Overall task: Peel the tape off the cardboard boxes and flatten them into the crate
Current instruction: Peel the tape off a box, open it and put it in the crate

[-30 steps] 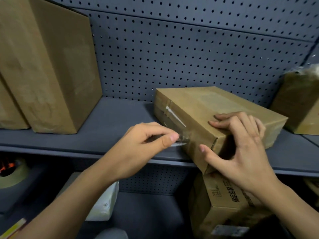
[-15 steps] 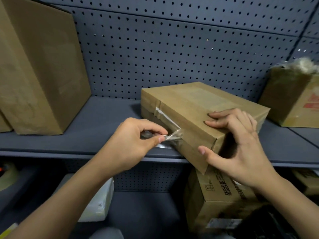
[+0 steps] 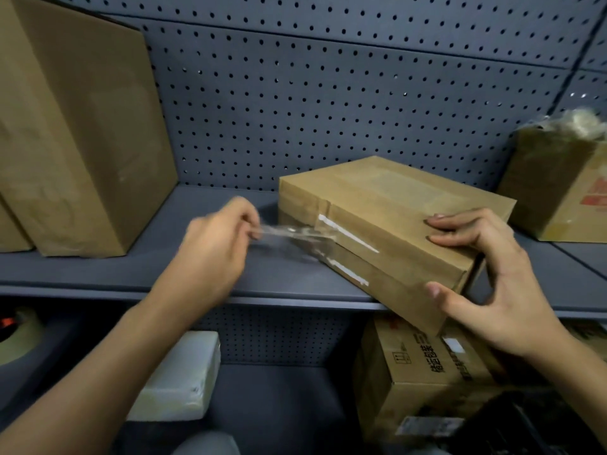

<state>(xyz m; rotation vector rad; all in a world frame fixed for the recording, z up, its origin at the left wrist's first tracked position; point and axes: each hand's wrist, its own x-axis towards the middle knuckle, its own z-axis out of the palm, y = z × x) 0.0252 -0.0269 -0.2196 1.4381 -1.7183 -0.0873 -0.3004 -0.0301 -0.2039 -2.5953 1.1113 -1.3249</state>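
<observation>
A flat brown cardboard box [image 3: 387,205] lies on the grey shelf [image 3: 210,277], one corner jutting over the front edge. A strip of clear tape [image 3: 289,233] stretches from the box's left side seam to my left hand [image 3: 213,254], which pinches its free end and is blurred by motion. Pale streaks on the side face mark where tape has come off. My right hand [image 3: 492,280] grips the box's near right corner, fingers on the top and thumb against the side. No crate is visible.
A tall cardboard box [image 3: 75,136] stands at the left of the shelf, another box [image 3: 558,192] with fluffy filling at the right. Below sit a printed carton [image 3: 420,372], a white block [image 3: 177,379] and a tape roll [image 3: 19,336]. Pegboard backs the shelf.
My left hand has pulled the tape end leftward away from the box, and a longer strip is now free of the side seam. The right hand keeps its hold on the corner.
</observation>
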